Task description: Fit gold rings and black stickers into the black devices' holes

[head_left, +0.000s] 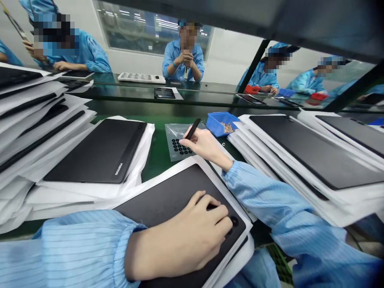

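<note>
Rests the left hand [180, 234] palm down across the back of a dark tablet [168, 188], close in front of the body, on white paper [175, 170]. Keeps the left fingers bent and slightly spread, beside dark camera circles [234, 221] near one corner; cannot see the left thumb. Pinches a slim black tool [193, 129] between thumb and fingers of the right hand [207, 146], over a clear film [171, 129] bearing black rings [181, 146]. Cannot make out the tool's tip or confirm contact with any ring.

Counts as done the laying of the tablet back up, its steadying by the left hand and the grip on the tool. Counts as remaining the many rings in rows on the film. Judges the work under way, not complete. Cannot confirm any ring on the tablet, given partial cover by the fingers.

Notes a POSITIVO-marked tablet [93, 150] on papers at left and further tablets [306, 148] stacked with paper at right. Cannot sort finished pieces from waiting ones. Records a blue bin [211, 124] of small brass-coloured parts [227, 127] just beyond the film, and co-workers [184, 60] in blue across the bench.
</note>
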Demonstrator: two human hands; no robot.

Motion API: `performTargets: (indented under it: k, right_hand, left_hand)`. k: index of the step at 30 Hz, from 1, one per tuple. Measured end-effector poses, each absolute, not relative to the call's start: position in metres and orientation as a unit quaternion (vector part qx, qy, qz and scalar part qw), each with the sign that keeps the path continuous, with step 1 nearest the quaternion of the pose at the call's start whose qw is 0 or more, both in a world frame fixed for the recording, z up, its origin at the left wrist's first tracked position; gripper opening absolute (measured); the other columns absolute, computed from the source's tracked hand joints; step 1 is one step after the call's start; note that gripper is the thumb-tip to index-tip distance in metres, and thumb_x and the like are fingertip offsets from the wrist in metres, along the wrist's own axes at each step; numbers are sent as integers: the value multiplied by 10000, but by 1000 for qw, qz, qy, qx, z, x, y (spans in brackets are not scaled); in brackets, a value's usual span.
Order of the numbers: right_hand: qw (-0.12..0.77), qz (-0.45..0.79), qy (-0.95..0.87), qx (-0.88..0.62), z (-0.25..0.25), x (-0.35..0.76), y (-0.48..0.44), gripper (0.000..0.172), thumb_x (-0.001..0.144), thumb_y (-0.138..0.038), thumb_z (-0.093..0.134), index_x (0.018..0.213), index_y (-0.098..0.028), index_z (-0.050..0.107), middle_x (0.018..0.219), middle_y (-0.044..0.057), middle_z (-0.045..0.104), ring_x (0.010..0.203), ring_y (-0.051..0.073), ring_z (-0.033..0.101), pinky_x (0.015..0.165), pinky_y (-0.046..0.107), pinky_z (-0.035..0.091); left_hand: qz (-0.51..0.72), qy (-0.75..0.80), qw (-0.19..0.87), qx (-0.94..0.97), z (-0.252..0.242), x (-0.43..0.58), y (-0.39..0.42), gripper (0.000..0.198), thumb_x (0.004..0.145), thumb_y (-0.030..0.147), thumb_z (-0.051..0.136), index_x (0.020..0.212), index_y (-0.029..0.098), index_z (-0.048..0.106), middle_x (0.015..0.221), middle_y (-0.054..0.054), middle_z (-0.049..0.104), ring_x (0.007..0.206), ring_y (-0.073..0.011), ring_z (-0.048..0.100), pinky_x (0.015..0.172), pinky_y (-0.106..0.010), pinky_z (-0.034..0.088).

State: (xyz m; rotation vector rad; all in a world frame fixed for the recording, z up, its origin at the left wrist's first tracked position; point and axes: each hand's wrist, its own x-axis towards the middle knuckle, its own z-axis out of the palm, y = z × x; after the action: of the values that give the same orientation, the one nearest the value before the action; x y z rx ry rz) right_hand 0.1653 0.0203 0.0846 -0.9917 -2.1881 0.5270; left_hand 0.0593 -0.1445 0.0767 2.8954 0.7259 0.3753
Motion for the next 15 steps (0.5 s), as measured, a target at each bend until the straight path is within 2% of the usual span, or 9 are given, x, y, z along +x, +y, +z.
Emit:
performTargets:
  k: [2, 6, 10, 15]
  right_hand:
    - [326, 181, -844, -387, 98, 184, 9, 188, 870, -291, 542, 746, -154, 572, 682, 14, 633, 627, 143, 587, 623, 254, 417]
    - [209, 195, -845, -453, 103, 222, -11, 233, 867, -237, 511, 653, -156, 557, 584, 6, 599, 565, 133, 534, 589, 251, 365]
    - [177, 274, -820, -470, 84, 236, -19, 300, 854, -289, 520, 585, -162, 554, 564, 11, 608, 549, 132, 539, 577, 245, 369]
    - [195, 320, -830, -413, 68, 231, -23, 350, 828, -354, 536, 528, -184, 477, 474, -27, 471, 480, 122, 441, 496, 247, 295]
  left_hand:
    - [130, 266, 83, 952, 76, 56, -138, 112, 936, 222, 431, 975, 168, 521, 1038, -55, 553, 1057, -241, 454, 950, -401, 415]
    - [195, 402, 57, 893, 66, 38, -110, 235, 922, 248, 464, 1142, 164, 478, 1180, -104, 501, 1117, -268, 424, 946, -451, 420]
    - [220, 534, 50, 815, 60, 19, -86, 339, 926, 399, 454, 1139, 138, 489, 1076, -107, 520, 996, -258, 508, 882, -454, 452]
    - [180, 570, 85, 797, 63, 17, -83, 415, 941, 463, 401, 1144, 123, 526, 986, -93, 547, 941, -235, 573, 845, -403, 476]
